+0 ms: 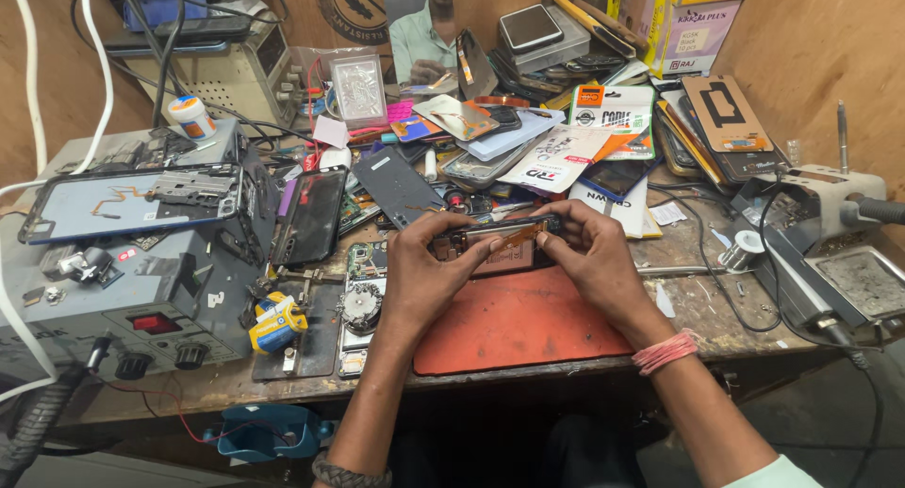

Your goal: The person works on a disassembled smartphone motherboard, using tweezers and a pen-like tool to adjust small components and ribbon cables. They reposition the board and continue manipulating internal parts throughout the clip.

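Note:
My left hand [429, 271] and my right hand [589, 257] both grip an opened phone [500, 246] with its back off, held just above the far edge of an orange work mat [514, 323]. The left thumb presses on the phone's left end. The right thumb and fingers pinch an orange flex strip [523, 231] lying across the phone's top. The phone's lower body is partly hidden by my fingers.
A grey power supply [141, 299] with knobs stands at the left, a disassembled phone frame [127, 200] on top. A black phone screen [311, 215], a yellow-blue bottle [276, 323], loose phones and packaging crowd the back. A soldering station [830, 262] sits at the right.

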